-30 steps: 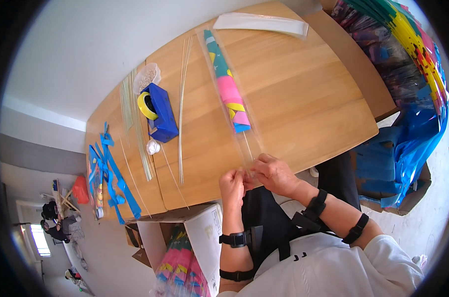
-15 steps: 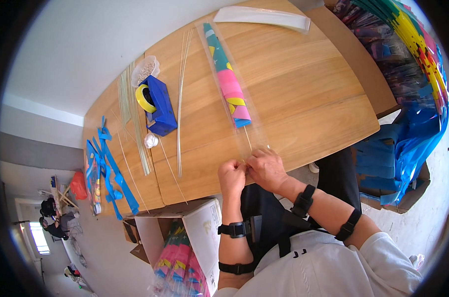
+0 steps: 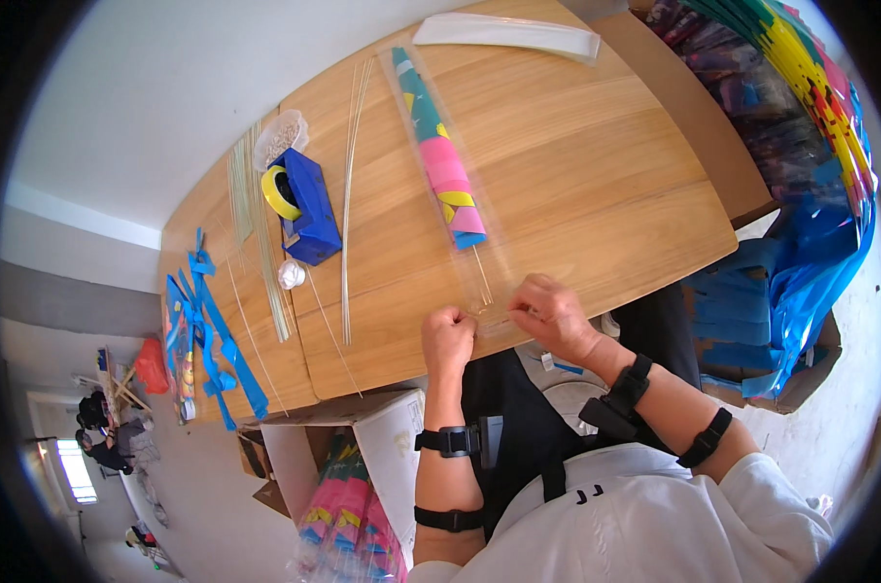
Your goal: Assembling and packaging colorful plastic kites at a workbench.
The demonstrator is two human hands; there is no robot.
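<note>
Here, the left hand [image 3: 449, 340] is held at the near end of the clear sleeve [image 3: 494, 255], with its fingers curled in and pressed together; whether film is pinched there cannot be told. Up the middle of the table, the bright roll [image 3: 447, 173] is covered by the sleeve, and its thin stick [image 3: 480, 270] is left poking out toward the hands. On the right, the right hand [image 3: 554, 316] is held a little apart, with its fingers bent; it cannot be seen if anything is gripped. To do this well, the sleeve's end should be steadied by the left hand, and any pull by the right should be made softly, so that no film is torn and no stick is bent.

On the wooden table [image 3: 596, 175], blue strips [image 3: 246, 381] are heaped at the left. Next, pale rods [image 3: 268, 262], a clear bowl [image 3: 282, 139] and a blue tape holder [image 3: 314, 223] are set out. White film [image 3: 508, 35] is laid at the far edge.

In the room, a red bag [image 3: 149, 363] is seen far left, more wrapped rolls [image 3: 343, 505] are stored in a white box [image 3: 401, 437], and shiny blue sheets [image 3: 742, 301] are piled at the right.
</note>
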